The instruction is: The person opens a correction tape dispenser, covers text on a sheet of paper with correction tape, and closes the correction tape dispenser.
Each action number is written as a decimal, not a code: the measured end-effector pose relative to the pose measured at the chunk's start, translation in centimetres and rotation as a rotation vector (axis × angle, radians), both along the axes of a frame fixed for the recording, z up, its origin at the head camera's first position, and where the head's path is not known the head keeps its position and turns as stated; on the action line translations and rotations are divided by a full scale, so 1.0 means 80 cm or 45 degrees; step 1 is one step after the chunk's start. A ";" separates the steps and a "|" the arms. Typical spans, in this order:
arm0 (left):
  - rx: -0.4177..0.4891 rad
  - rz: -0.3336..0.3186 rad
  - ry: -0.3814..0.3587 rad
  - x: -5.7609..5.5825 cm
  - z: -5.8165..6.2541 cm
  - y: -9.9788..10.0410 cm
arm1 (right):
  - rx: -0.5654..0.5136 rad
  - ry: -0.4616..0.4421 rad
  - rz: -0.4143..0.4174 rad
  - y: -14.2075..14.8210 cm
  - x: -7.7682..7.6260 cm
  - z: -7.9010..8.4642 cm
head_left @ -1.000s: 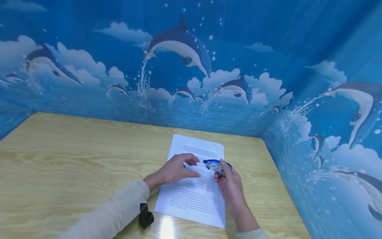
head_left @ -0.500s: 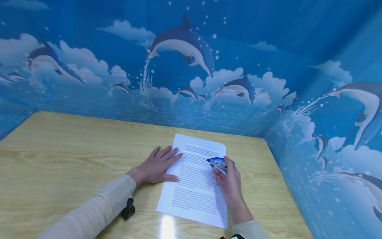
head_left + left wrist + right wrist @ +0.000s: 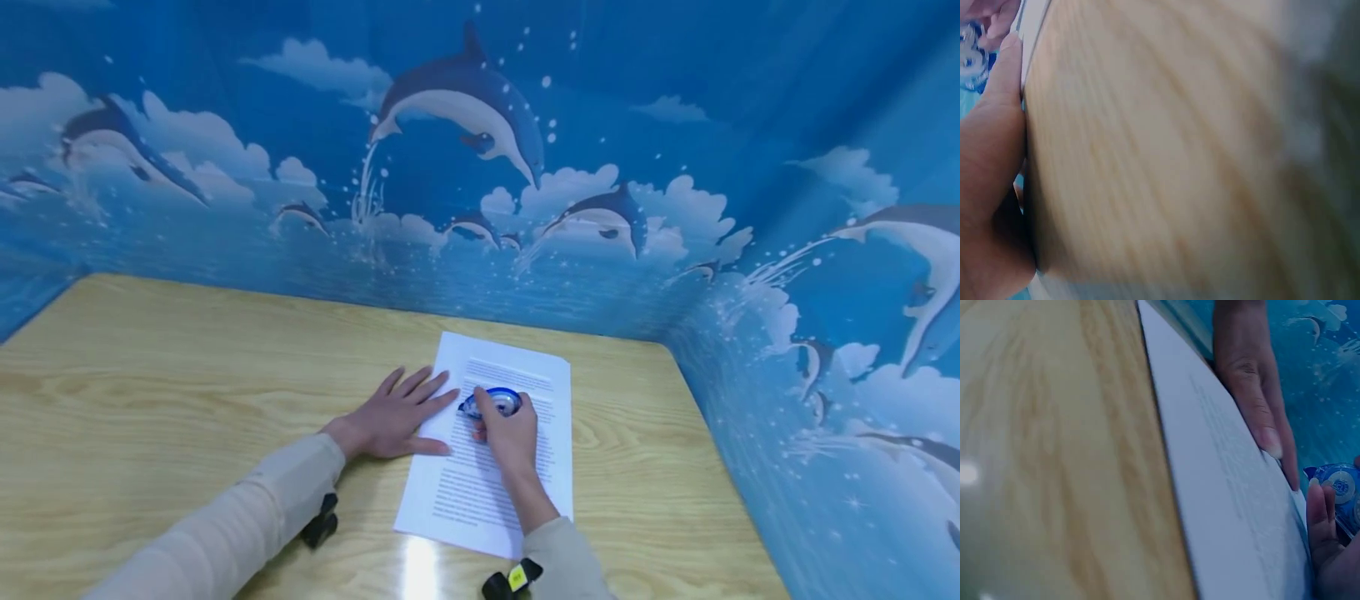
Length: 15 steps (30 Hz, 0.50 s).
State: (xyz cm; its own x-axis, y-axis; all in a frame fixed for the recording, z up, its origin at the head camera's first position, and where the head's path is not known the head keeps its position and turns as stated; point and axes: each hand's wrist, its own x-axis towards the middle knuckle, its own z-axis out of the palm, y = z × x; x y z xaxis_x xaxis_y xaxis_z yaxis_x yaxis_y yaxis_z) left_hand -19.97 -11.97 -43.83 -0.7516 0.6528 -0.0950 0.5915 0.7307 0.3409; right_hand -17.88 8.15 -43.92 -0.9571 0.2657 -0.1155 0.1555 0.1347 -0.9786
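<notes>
A stack of printed paper (image 3: 465, 525) lies slightly turned on the table. My left hand (image 3: 392, 419) rests palm down at its left edge, fingers spread, with the fingertips and thumb on the sheet. My right hand (image 3: 513, 437) holds a blue, see-through correction tape (image 3: 506, 402) over the upper lines of text, its pointed tip towards the left. Reels show through the casing of the correction tape (image 3: 1342, 481) in the right wrist view. Whether the tip touches the page cannot be made out.
The wood-grain table (image 3: 187, 375) extends to the left and right of the paper. A blue dolphin-print curtain (image 3: 420, 267) hangs behind it and along the right side. Black camera mounts sit at both wrists, the right mount (image 3: 513, 577) near the paper's lower edge.
My left hand moved left from near the correction tape and flattened onto the paper's left edge. My right hand then brought the correction tape leftward over the text.
</notes>
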 end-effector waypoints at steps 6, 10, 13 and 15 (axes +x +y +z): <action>-0.025 0.002 0.020 0.000 -0.003 0.005 | 0.054 0.023 -0.020 -0.006 -0.003 -0.008; -0.038 0.014 0.033 0.000 -0.006 0.004 | 0.032 0.018 -0.020 -0.005 -0.004 -0.008; -0.038 0.014 0.043 -0.001 -0.006 0.002 | 0.059 0.008 0.005 -0.006 -0.005 -0.008; -0.045 0.013 0.038 -0.001 -0.006 0.001 | 0.084 0.002 0.013 -0.007 -0.005 -0.008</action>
